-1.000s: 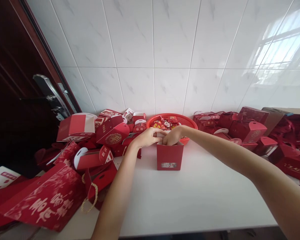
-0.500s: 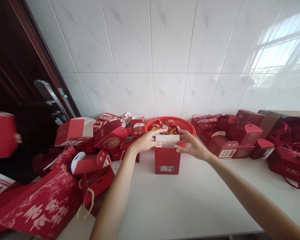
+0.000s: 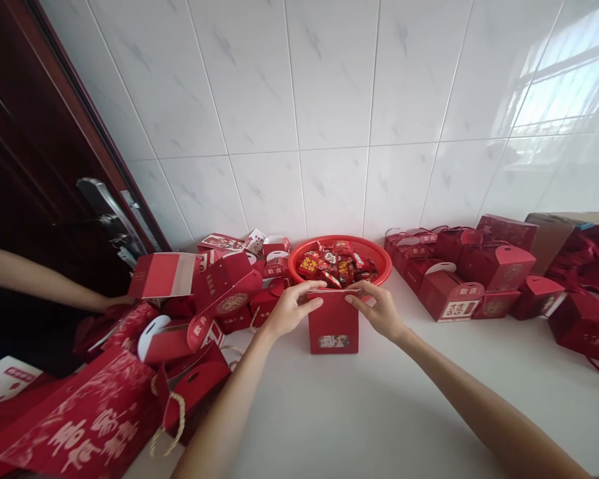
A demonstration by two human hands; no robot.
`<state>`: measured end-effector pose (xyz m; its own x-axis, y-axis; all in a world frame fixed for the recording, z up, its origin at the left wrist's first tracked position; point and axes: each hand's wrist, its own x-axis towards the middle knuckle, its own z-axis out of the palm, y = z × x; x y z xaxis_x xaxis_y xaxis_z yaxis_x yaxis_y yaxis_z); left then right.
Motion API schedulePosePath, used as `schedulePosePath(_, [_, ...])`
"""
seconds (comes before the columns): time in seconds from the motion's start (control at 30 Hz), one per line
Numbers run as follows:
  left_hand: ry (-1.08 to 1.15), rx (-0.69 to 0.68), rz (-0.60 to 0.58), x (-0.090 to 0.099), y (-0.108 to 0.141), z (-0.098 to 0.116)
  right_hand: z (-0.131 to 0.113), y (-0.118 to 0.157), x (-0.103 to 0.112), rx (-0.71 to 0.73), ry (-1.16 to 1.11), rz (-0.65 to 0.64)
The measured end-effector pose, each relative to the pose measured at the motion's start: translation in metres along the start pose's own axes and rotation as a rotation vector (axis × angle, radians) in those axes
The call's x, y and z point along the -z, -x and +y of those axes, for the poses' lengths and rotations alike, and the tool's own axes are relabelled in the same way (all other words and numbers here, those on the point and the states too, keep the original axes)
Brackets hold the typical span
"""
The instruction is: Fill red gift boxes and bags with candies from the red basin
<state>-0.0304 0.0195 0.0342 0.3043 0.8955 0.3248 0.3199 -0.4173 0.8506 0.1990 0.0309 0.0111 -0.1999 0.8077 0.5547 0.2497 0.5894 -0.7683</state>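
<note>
A red box with a small picture window stands upright on the white table, its top edges drawn together. My left hand pinches the top left corner of the box between thumb and fingers. At the top right corner, my right hand grips it the same way. Just behind the box sits a red plastic basket holding wrapped sweets.
Red gift boxes and bags are heaped at the left. More boxes stand at the right, near a cardboard carton. Another person's arm reaches in at the far left. A tiled wall rises behind.
The box's white upper flaps, upright and apart before, are now folded together under my hands. At the left, the other person's red box has come down from the air and their arm shows.
</note>
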Motion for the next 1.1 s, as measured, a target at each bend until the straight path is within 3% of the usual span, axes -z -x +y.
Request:
schedulePosePath(0.2, [-0.069,-0.081,0.17,-0.018,0.01,-0.015,-0.003,0.005,0.001,0.014,-0.015,-0.004])
schedulePosePath(0.43, [-0.093,-0.204,0.206,-0.025,0.017,-0.014,-0.005,0.007,0.002,-0.044,-0.088,-0.03])
schedulePosePath(0.73, [-0.16,-0.214,0.176,-0.025,0.023,-0.009,0.002,0.006,0.003,-0.002,-0.03,-0.059])
schedulePosePath(0.9, [-0.14,-0.222,0.239,-0.031,0.024,-0.009,-0.002,0.009,0.005,0.034,0.035,-0.108])
schedulePosePath(1.0, [-0.17,-0.286,0.193,-0.033,0.027,-0.006,-0.011,0.019,0.016,0.069,0.111,-0.108])
schedulePosePath(1.1, [-0.225,-0.354,0.174,-0.032,0.031,-0.003,-0.022,0.038,0.044,0.08,0.214,-0.034])
